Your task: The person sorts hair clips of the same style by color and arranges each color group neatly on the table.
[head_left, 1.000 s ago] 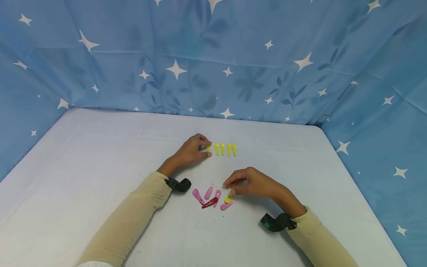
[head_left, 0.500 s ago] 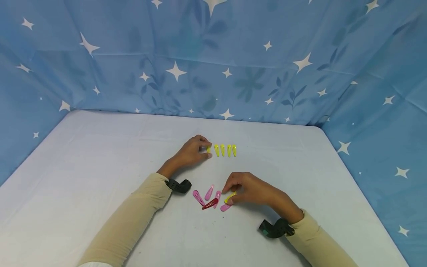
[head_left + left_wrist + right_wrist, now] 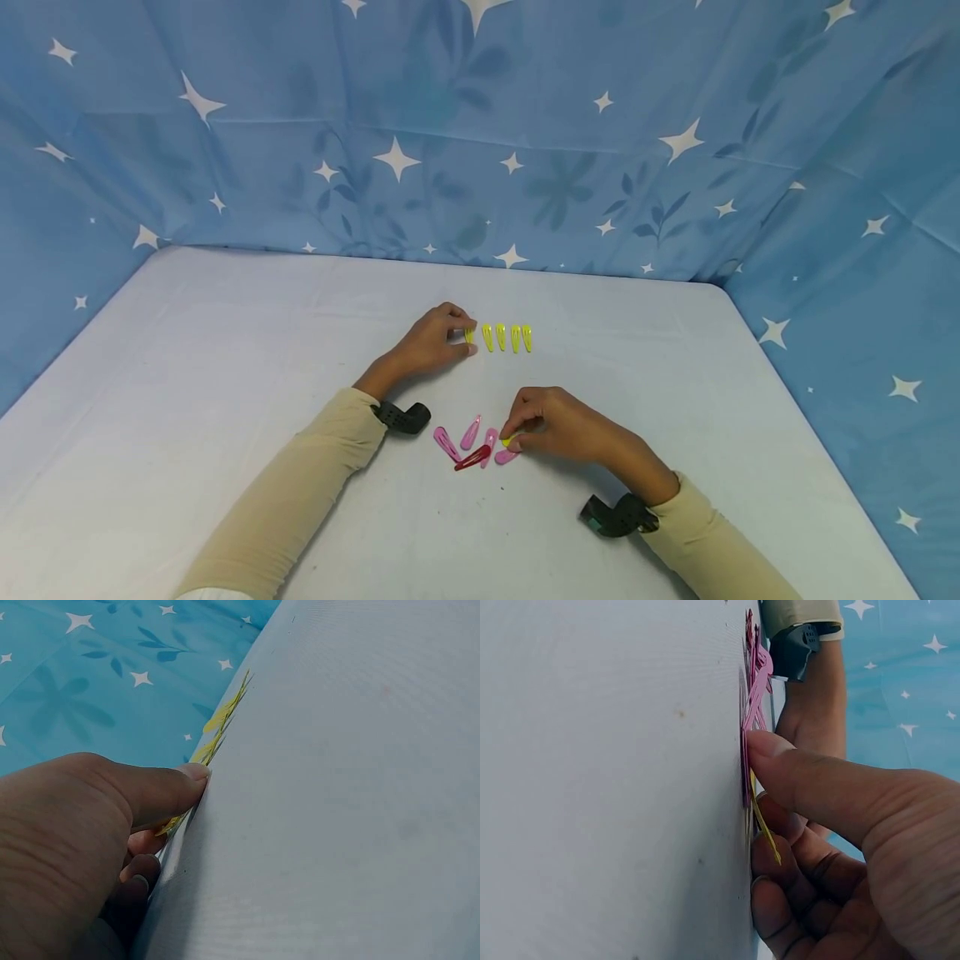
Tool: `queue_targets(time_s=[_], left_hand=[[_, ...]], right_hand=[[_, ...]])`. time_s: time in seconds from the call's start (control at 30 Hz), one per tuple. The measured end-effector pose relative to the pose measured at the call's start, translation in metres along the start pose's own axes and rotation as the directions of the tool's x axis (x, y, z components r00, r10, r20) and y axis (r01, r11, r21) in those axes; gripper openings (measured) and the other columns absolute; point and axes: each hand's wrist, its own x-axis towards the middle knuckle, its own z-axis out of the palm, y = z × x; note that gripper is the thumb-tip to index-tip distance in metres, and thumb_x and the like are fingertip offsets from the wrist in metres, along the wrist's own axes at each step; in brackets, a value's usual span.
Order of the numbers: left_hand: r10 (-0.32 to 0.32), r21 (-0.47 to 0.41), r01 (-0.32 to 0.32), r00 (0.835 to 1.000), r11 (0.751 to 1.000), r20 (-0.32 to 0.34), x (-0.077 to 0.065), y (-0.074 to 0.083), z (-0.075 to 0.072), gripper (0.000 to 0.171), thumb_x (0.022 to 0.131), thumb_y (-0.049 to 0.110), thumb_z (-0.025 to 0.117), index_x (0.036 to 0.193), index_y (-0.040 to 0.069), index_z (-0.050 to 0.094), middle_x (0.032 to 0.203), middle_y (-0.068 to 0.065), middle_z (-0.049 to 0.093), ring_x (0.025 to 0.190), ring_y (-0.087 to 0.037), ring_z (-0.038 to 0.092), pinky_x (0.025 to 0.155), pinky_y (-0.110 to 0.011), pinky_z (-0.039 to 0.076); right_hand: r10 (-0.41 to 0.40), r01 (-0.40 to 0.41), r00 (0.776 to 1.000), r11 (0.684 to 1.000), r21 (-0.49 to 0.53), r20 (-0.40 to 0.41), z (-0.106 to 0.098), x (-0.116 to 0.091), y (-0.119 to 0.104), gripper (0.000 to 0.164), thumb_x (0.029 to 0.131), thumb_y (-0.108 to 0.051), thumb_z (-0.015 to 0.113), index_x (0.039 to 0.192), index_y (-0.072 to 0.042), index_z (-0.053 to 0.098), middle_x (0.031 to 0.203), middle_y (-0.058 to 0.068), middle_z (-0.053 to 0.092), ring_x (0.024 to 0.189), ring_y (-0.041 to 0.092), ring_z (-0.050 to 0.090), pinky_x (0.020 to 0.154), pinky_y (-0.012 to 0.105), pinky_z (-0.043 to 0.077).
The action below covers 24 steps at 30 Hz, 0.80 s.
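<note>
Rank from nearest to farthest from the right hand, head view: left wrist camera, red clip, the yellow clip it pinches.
1. Yellow clip, pinched in the right hand.
2. Red clip, to its left.
3. Left wrist camera, farther left.

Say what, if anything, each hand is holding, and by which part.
Left hand: the leftmost yellow hair clip, by its two ends. Right hand: another yellow hair clip, apparently by its wide end.

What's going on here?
A person's left hand pinches a yellow snap hair clip at the left end of a row with four more yellow clips on a white table. Nearer the person, the right hand pinches another yellow clip by a loose group: four pink clips, one red clip.
</note>
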Motion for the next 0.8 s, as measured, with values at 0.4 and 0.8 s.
queue_targets(time_s=[0.4, 0.8], left_hand=[[0.009, -0.007, -0.009, 1.000, 1.000, -0.005, -0.0009, 0.0010, -0.0014, 0.047, 0.092, 0.019, 0.071, 0.134, 0.003, 0.061, 0.131, -0.017, 0.055, 0.116, -0.029, 0.057, 0.097, -0.043, 0.048], [0.011, -0.002, -0.011, 1.000, 1.000, 0.000, -0.0018, 0.0034, -0.0028, 0.047, 0.091, 0.019, 0.071, 0.134, 0.003, 0.061, 0.130, -0.017, 0.055, 0.115, -0.028, 0.056, 0.096, -0.042, 0.047]], right_hand=[[0.034, -0.034, 0.999, 0.999, -0.020, -0.007, 0.0010, 0.0005, -0.0005, 0.009, 0.085, -0.014, 0.078, 0.093, -0.017, 0.077, 0.090, -0.007, 0.064, 0.083, 0.006, 0.057, 0.078, 0.022, 0.052], [0.017, -0.017, 1.000, 0.998, -0.063, -0.007, 0.0018, -0.0002, -0.0039, 0.006, 0.085, -0.015, 0.078, 0.088, -0.018, 0.073, 0.083, -0.010, 0.061, 0.078, 0.004, 0.053, 0.070, 0.020, 0.050]])
